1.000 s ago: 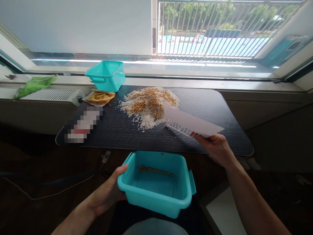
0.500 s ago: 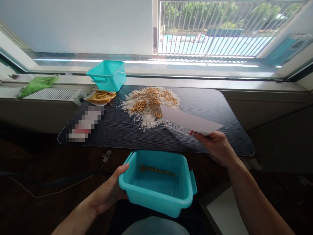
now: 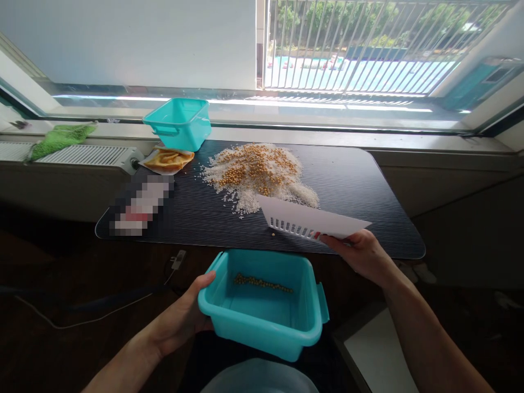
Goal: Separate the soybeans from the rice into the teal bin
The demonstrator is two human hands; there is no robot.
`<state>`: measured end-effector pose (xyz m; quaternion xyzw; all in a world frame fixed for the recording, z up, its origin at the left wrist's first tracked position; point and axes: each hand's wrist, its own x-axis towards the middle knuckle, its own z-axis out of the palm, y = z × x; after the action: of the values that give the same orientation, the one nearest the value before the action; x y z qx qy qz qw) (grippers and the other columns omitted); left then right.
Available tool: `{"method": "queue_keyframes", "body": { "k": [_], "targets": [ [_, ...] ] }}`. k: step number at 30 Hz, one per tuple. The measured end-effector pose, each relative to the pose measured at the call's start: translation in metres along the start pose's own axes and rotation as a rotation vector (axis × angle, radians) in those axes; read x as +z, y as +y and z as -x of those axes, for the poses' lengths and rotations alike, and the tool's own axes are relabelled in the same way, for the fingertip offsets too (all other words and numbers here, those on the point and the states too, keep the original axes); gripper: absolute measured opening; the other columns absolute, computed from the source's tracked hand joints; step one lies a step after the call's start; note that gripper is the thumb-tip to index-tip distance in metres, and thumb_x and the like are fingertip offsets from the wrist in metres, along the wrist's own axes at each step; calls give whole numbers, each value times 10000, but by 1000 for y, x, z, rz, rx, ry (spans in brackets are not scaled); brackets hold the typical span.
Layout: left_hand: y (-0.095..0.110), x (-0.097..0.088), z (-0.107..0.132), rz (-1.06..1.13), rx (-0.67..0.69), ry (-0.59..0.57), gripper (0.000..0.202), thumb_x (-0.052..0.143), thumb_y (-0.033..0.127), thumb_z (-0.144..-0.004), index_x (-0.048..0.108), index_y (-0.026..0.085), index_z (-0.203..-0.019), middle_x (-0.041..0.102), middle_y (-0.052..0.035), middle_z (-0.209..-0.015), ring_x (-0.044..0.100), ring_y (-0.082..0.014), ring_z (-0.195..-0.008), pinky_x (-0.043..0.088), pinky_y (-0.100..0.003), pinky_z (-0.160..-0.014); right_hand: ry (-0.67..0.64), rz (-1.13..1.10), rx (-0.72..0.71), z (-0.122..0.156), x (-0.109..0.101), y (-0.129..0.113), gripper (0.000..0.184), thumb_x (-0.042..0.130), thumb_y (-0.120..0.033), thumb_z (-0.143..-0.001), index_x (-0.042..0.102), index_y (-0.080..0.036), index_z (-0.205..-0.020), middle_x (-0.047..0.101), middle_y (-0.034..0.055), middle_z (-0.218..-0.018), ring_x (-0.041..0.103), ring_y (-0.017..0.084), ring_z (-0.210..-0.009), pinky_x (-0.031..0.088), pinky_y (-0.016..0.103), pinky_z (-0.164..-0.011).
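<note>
My left hand (image 3: 190, 305) grips the left side of a turquoise plastic bin (image 3: 262, 322), thumb on the rim. The bin is held just below the table's front edge, tilted so its inside shows. A row of soybeans (image 3: 262, 283) lies along its far inner edge. My right hand (image 3: 360, 251) is closed on the right end of a white slotted scoop (image 3: 311, 215), held over the table near the front. Behind the scoop, a spread heap of white rice grains (image 3: 245, 202) mixed with soybeans (image 3: 257, 164) covers the table's middle. One bean (image 3: 273, 234) lies below the scoop.
On the dark table (image 3: 352, 180), a second turquoise bin (image 3: 180, 125) stands at the back left, beside a folded yellow cloth (image 3: 168, 160) and a blurred-out item (image 3: 143, 207). A green cloth (image 3: 61, 139) lies on the radiator (image 3: 94, 158). A window sill runs behind.
My right hand has drawn the scoop toward me and slightly left, away from the heap. Rice now shows spread at the heap's right front, and a bean shows near the table edge.
</note>
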<state>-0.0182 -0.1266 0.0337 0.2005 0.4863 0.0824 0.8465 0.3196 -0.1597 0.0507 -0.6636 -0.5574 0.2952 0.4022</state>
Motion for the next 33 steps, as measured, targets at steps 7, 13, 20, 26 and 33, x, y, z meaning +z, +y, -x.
{"method": "queue_keyframes", "body": {
  "k": [7,13,20,26,33],
  "targets": [
    [-4,-9,-4,4,3,-44,754,470,651,-813,448,176,-1398,719,-124,-1089,641,-294,-978,473,-424,-895,-216,73,-93,21,-1,-5,202,618,-358,-821,776,-241,-869,764,-13,-814,712,221,-741,595,306,-674],
    [-2,-4,-2,7,-5,-12,787,503,648,-795,408,177,-1417,664,-134,-1212,597,-328,-1097,480,-421,-878,-3,138,-104,14,18,11,241,596,-342,-827,764,-218,-946,764,1,-885,714,248,-798,588,341,-722],
    [1,2,2,-11,2,-10,826,507,654,-787,350,178,-1443,657,-143,-1215,584,-334,-1118,485,-425,-870,272,109,-29,-10,18,23,252,648,-367,-776,772,-188,-901,764,25,-895,716,283,-855,569,384,-792],
    [-1,-2,-2,-1,13,-22,765,470,632,-827,356,191,-1442,646,-137,-1236,603,-317,-1076,489,-425,-869,448,120,72,-22,1,36,298,695,-385,-738,768,-149,-905,763,53,-885,713,298,-869,555,382,-799],
    [-2,-6,-5,-2,-4,-18,774,470,650,-813,401,170,-1417,663,-142,-1208,602,-324,-1081,485,-426,-870,431,-16,39,-19,11,20,245,720,-354,-712,775,-161,-852,766,41,-849,717,275,-828,567,356,-761]
  ]
}}
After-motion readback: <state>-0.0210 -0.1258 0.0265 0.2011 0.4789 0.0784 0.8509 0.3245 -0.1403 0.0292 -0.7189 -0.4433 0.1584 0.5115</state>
